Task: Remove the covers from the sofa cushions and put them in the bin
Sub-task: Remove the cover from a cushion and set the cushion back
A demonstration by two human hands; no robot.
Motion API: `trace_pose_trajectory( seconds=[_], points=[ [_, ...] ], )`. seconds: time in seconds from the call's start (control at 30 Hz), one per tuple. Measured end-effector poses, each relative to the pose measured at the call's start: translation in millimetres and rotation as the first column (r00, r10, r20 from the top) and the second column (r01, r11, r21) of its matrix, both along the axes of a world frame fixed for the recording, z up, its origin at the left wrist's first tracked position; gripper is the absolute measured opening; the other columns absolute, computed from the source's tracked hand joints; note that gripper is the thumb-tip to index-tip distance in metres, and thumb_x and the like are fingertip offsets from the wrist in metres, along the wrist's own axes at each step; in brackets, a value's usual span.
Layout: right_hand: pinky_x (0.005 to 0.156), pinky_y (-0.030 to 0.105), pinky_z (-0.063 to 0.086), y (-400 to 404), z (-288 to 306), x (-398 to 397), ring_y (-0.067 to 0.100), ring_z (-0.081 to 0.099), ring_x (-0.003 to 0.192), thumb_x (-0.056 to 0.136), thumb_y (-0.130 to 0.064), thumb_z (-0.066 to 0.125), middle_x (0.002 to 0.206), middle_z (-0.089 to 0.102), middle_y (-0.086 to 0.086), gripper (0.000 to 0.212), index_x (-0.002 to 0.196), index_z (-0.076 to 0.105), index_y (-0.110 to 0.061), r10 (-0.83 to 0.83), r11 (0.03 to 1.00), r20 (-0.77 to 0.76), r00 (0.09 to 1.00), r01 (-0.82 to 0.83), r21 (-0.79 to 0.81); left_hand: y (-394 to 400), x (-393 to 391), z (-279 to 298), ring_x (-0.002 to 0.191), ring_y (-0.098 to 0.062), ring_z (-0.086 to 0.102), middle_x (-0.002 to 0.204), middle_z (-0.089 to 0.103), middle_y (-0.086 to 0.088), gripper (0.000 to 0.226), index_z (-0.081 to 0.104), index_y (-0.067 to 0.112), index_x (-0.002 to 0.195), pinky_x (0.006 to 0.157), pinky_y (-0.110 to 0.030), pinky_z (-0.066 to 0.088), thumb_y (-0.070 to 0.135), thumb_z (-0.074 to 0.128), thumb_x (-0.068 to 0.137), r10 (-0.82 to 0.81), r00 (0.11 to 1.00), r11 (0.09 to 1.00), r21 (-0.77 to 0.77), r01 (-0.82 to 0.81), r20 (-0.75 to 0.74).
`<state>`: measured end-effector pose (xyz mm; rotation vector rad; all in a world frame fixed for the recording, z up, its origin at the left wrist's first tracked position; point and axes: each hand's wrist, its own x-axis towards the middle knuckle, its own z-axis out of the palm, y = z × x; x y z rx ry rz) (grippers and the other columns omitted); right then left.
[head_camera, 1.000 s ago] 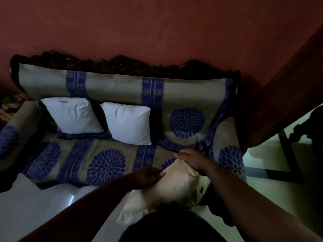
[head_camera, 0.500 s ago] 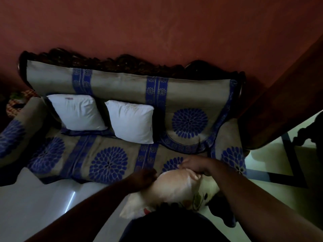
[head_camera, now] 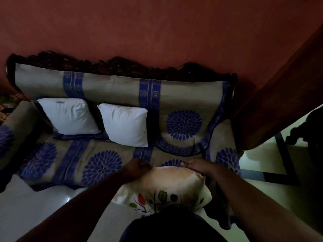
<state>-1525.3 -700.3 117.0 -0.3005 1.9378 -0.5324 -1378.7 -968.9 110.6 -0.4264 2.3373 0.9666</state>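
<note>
Two plain white square cushions, one on the left (head_camera: 69,116) and one nearer the middle (head_camera: 125,125), lean against the back of the long grey sofa with blue flower medallions (head_camera: 111,89), and both have no cover on them, so I judge that this part of the work is already finished. One cushion remains in work: the cream satin cushion with an embroidered plant pattern of leaves and berries (head_camera: 167,186), which is held in front of the person's body, just before the front edge of the sofa seat. Its cover seems to be on it yet, because the embroidered cloth wraps the whole shape that I can see. The left hand (head_camera: 138,167) grips the upper left edge of this cushion with curled fingers, and the right hand (head_camera: 197,167) lies on the upper right edge with its fingers bent over the cloth, pinching it as far as the dim light allows me to tell. I think the hands search for the opening or begin to pull the cover back. The bin is not visible anywhere in the view, so where the removed covers went I cannot say. What is left, in my judgement, is to strip this last cover and bring it to the bin.
</note>
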Motion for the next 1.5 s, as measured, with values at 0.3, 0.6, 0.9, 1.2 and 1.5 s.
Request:
trace_pose_trajectory(
  seconds=[0.3,0.6,0.9,1.2,1.5],
  points=[
    [0.076,0.033,0.050,-14.8,13.0,8.0,0.016,0.065,0.086,0.089,-0.057,0.066,0.094,0.069,-0.003,0.029,0.089,0.070,-0.028,0.531,0.829,-0.067,0.845,-0.534,-0.164,27.1,-27.6,2.0,0.055,-0.003,0.050,0.058,0.053,0.008,0.064,0.063,0.028,0.062,0.060,-0.027,0.040,0.086,0.042,0.082,-0.221,0.975,0.974,0.044,0.221,-0.004],
    [0.073,0.037,0.043,5.5,-19.5,26.1,0.021,0.057,0.084,0.104,-0.047,0.043,0.087,0.055,-0.003,0.029,0.098,0.055,-0.022,0.214,0.919,-0.412,0.886,-0.325,-0.222,28.8,-40.0,-16.8,0.107,-0.019,0.060,0.117,0.062,-0.001,0.084,0.069,0.026,0.112,0.093,-0.036,0.050,0.092,0.029,0.077,-0.369,0.928,0.927,-0.053,0.372,0.062],
    [0.063,0.033,0.035,-33.6,-23.4,-17.8,0.018,0.054,0.071,0.105,-0.041,0.048,0.076,0.057,0.005,0.038,0.081,0.061,-0.016,0.302,0.916,-0.305,0.903,-0.364,-0.168,6.4,-81.3,-32.5,0.073,-0.023,0.060,0.075,0.054,-0.010,0.067,0.066,0.001,0.082,0.064,-0.028,0.039,0.063,0.045,0.098,-0.205,0.967,0.978,0.059,0.198,0.151],
    [0.065,0.029,0.032,-64.0,-41.7,-48.2,0.011,0.049,0.070,0.104,-0.042,0.049,0.073,0.049,-0.005,0.037,0.073,0.054,-0.022,0.324,0.946,-0.067,0.944,-0.324,0.009,-38.9,-97.8,-47.3,0.093,-0.013,0.061,0.100,0.064,0.006,0.054,0.062,0.032,0.100,0.089,-0.033,0.051,0.080,0.045,0.083,-0.359,0.919,0.933,0.034,0.358,0.162],
    [0.083,0.036,0.046,-65.8,-73.1,-24.1,0.028,0.062,0.096,0.100,-0.054,0.048,0.098,0.062,0.009,0.044,0.099,0.065,-0.013,0.137,0.981,-0.211,0.968,-0.102,0.165,-55.9,-107.0,-37.0,0.140,-0.023,0.036,0.148,0.048,0.000,0.104,0.050,0.036,0.140,0.114,-0.051,0.022,0.097,0.004,0.070,-0.614,0.766,0.774,-0.047,0.632,0.191]
  ],
)
